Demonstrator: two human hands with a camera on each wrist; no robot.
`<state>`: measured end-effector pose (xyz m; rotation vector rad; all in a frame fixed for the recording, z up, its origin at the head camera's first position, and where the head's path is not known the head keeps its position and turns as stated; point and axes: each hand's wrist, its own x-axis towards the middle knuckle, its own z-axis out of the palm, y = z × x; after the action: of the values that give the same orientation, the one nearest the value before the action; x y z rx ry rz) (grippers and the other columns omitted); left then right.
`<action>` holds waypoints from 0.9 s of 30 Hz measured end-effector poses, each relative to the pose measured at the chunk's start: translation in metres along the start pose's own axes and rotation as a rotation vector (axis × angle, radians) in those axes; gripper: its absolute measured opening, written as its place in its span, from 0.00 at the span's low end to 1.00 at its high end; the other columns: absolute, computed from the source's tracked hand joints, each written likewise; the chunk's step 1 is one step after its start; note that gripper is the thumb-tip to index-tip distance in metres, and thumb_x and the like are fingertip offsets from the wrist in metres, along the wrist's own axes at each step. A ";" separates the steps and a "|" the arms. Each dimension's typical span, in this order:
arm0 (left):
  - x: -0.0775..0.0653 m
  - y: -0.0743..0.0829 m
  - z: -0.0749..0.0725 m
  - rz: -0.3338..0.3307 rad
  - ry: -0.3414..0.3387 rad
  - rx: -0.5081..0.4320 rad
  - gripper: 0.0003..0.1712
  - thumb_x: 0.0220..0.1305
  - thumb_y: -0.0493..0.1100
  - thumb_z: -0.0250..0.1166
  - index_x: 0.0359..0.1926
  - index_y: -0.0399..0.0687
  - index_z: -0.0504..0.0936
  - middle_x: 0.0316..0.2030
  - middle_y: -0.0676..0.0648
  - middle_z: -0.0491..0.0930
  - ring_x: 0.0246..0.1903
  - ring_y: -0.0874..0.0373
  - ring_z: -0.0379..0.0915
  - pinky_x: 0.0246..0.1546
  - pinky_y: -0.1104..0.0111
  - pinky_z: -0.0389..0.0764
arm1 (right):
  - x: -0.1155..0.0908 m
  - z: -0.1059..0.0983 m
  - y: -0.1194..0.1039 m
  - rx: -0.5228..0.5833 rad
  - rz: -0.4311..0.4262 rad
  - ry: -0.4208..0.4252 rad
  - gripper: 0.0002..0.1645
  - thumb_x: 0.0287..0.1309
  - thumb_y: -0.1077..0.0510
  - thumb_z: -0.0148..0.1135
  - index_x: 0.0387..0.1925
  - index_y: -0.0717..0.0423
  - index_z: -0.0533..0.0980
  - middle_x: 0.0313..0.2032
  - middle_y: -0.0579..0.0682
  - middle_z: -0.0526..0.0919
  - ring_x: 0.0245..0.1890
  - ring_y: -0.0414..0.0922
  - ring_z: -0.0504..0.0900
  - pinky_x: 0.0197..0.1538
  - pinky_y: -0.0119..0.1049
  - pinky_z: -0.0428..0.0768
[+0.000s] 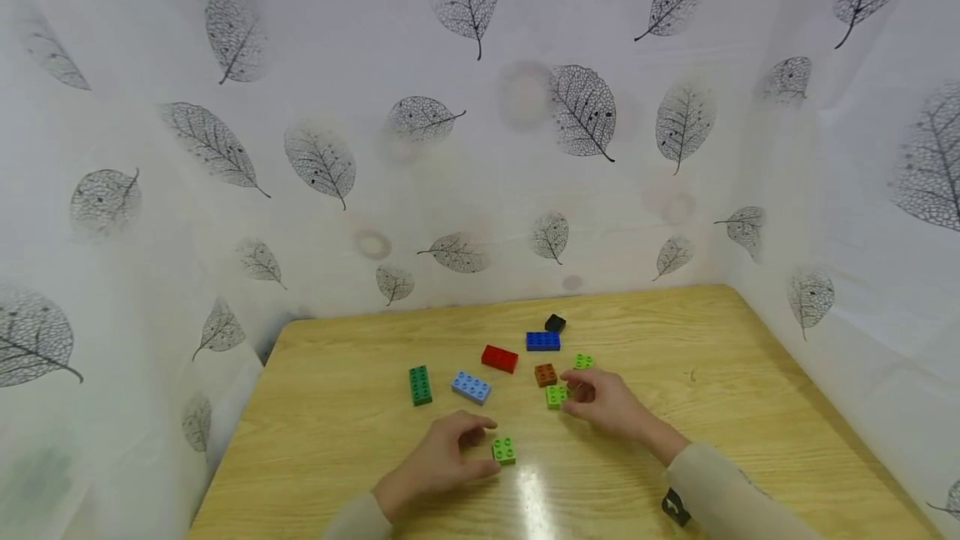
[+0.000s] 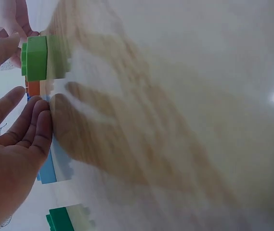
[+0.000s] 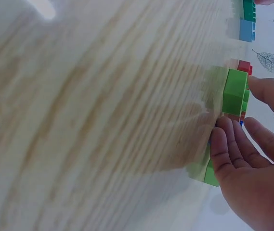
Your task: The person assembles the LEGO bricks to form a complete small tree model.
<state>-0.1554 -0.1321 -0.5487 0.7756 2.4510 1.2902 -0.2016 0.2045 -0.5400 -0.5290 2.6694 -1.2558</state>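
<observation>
Watching remotely, I see, lower centre of frame, left hand [image 1: 448, 452] beside front lime brick [image 1: 504, 451], right hand [image 1: 611, 403] beside middle lime brick [image 1: 556, 397], both grips unclosed.

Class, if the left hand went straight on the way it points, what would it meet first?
Probably the lime brick right in front of the left hand, though the exact gap is hard to judge.

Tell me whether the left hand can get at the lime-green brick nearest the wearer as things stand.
Very likely yes: the left hand is right beside that lime-green brick, open toward it, and no other brick stands between them.
</observation>
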 end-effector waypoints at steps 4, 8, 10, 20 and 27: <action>0.003 -0.002 0.002 -0.012 0.004 0.026 0.31 0.62 0.56 0.78 0.61 0.49 0.84 0.49 0.52 0.84 0.48 0.63 0.77 0.51 0.70 0.80 | 0.002 0.002 0.002 -0.005 0.002 -0.018 0.33 0.61 0.55 0.75 0.64 0.65 0.78 0.46 0.51 0.85 0.41 0.39 0.81 0.43 0.30 0.81; 0.006 -0.003 0.003 -0.022 -0.003 0.046 0.30 0.60 0.56 0.79 0.59 0.50 0.84 0.47 0.53 0.83 0.46 0.65 0.76 0.50 0.71 0.79 | 0.004 0.003 0.004 -0.016 0.005 -0.024 0.33 0.61 0.55 0.76 0.64 0.65 0.78 0.46 0.50 0.85 0.40 0.38 0.79 0.41 0.30 0.80; 0.008 -0.003 0.003 -0.029 -0.008 0.055 0.30 0.59 0.57 0.79 0.59 0.51 0.85 0.47 0.54 0.82 0.46 0.65 0.76 0.50 0.71 0.79 | 0.005 0.004 0.004 -0.020 0.010 -0.025 0.32 0.61 0.55 0.76 0.64 0.64 0.78 0.46 0.50 0.85 0.40 0.39 0.79 0.41 0.30 0.80; 0.011 -0.003 0.005 -0.063 -0.029 0.113 0.27 0.58 0.58 0.79 0.55 0.55 0.85 0.46 0.57 0.80 0.45 0.68 0.73 0.48 0.71 0.78 | 0.008 0.007 0.005 -0.047 0.019 -0.017 0.30 0.59 0.56 0.77 0.60 0.63 0.80 0.44 0.48 0.84 0.41 0.41 0.79 0.42 0.30 0.80; 0.012 -0.003 0.006 -0.082 -0.031 0.123 0.23 0.59 0.57 0.79 0.53 0.58 0.87 0.43 0.58 0.78 0.43 0.68 0.71 0.46 0.72 0.76 | 0.010 0.009 0.006 -0.087 -0.005 -0.002 0.27 0.57 0.55 0.78 0.57 0.61 0.82 0.43 0.47 0.84 0.41 0.40 0.79 0.43 0.30 0.80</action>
<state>-0.1636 -0.1225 -0.5541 0.7108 2.5283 1.0992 -0.2098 0.1980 -0.5506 -0.5477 2.7329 -1.1441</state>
